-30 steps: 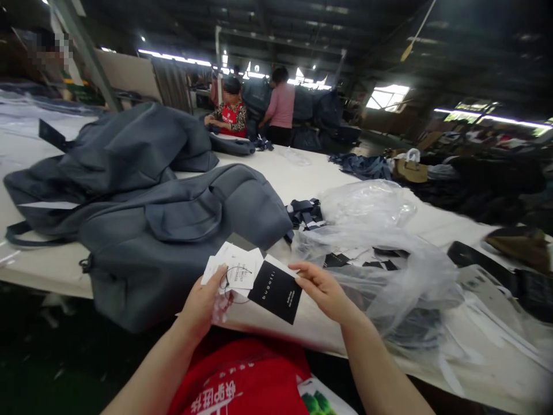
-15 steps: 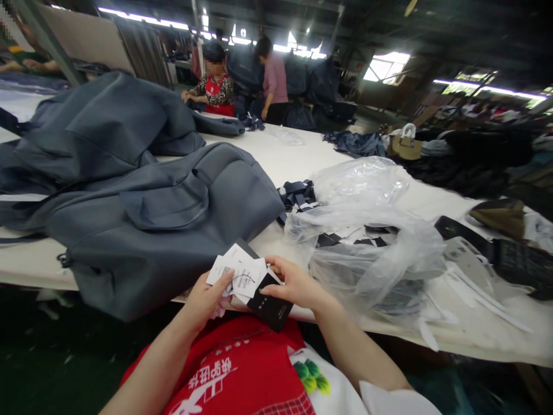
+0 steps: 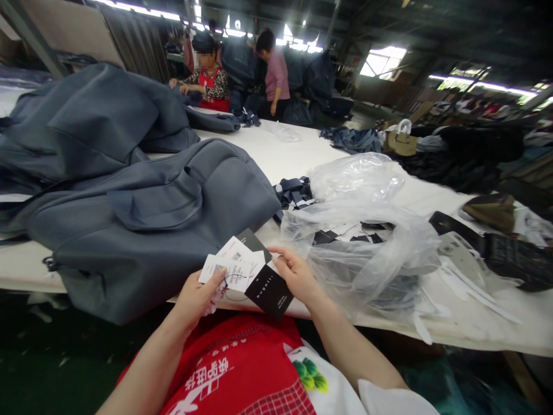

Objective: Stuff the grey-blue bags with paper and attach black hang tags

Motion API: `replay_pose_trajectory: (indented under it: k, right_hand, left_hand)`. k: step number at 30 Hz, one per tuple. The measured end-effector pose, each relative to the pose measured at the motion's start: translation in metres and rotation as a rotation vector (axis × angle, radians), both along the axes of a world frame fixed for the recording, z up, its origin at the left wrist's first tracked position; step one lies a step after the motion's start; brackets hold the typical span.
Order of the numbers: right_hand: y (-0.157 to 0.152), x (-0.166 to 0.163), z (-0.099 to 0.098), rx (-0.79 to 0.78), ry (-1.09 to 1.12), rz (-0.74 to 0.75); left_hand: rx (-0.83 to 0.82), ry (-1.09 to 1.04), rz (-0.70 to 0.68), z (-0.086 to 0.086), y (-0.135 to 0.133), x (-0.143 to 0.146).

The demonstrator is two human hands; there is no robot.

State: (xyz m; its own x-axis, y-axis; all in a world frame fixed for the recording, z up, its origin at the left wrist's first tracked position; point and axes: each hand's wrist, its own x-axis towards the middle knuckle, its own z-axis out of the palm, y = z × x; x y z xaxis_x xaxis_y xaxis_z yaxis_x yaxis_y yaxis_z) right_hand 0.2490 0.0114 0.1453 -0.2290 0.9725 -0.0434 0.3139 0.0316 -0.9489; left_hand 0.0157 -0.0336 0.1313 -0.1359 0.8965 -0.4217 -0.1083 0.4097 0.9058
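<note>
Fanned-out white hang tags (image 3: 233, 271) are pinched between the thumb and fingers of my left hand (image 3: 199, 297). A thin dark string loops over them. My right hand (image 3: 298, 276) grips the upper right edge of a black hang tag (image 3: 270, 291) with pale "bugatti" lettering. Another dark card (image 3: 248, 239) shows behind the white tags. Just beyond my hands, a large blue-grey bag (image 3: 173, 230) with a loop handle lies on the white table (image 3: 263, 155), its near side hanging over the front edge. Right of my right hand sits a clear plastic bag (image 3: 345, 265) with black and white tags inside.
A second blue-grey bag (image 3: 99, 115) lies behind at the left. Dark straps (image 3: 296, 193) and crumpled clear plastic (image 3: 356, 176) lie mid-table. Black pieces (image 3: 514, 259) and white strips (image 3: 479, 294) are at the right. Two people (image 3: 211, 80) work at the table's far side.
My right hand has shifted its hold on the black tag, uncovering the whole brand lettering. The tags are spread slightly wider. The view has shifted a little.
</note>
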Motion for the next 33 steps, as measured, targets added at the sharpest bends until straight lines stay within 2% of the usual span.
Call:
replay_pose_trajectory:
  k: [3,7,10,12,15,18,20,22,24,26,29,31,33]
  right_hand:
    - [0.005,0.021,0.009,0.196,-0.152,-0.217]
    - [0.017,0.079,0.038,0.642,-0.529,-0.575]
    - [0.035,0.131,0.061,0.856,-0.783,-0.587]
    - [0.052,0.165,0.071,0.863,-0.954,-0.51]
    - [0.079,0.208,0.076,0.711,-1.214,-0.413]
    - [0.096,0.222,0.074,0.583,-1.336,-0.419]
    - [0.094,0.208,0.075,0.68,-1.266,-0.513]
    - [0.079,0.173,0.076,0.846,-1.041,-0.583]
    - [0.055,0.126,0.072,0.884,-0.739,-0.486]
    - [0.029,0.075,0.061,0.71,-0.493,-0.223]
    - [0.002,0.016,0.032,0.322,-0.301,0.154]
    - [-0.006,-0.005,0.015,0.073,-0.17,0.361]
    - [-0.008,-0.012,0.006,-0.056,-0.044,0.521]
  left_hand:
    - [0.031,-0.01,0.011,0.008,-0.002,-0.001]
    - [0.063,-0.002,0.004,0.014,-0.006,-0.005]
    - [0.061,-0.01,0.002,0.012,-0.007,-0.009]
    - [0.043,-0.043,0.012,0.009,-0.005,-0.013]
    - [0.028,-0.079,0.051,0.003,-0.001,-0.017]
    - [0.046,-0.099,0.092,0.002,0.003,-0.014]
    - [0.037,-0.108,0.096,0.002,0.004,-0.011]
    - [0.021,-0.106,0.093,0.002,0.004,-0.007]
    - [0.016,-0.105,0.09,0.001,0.004,-0.004]
    - [0.006,-0.113,0.084,-0.002,0.002,-0.002]
    - [-0.022,-0.118,0.055,-0.006,-0.002,0.001]
    - [-0.039,-0.125,0.044,-0.008,-0.004,0.0]
    - [-0.054,-0.138,0.047,-0.01,-0.007,-0.001]
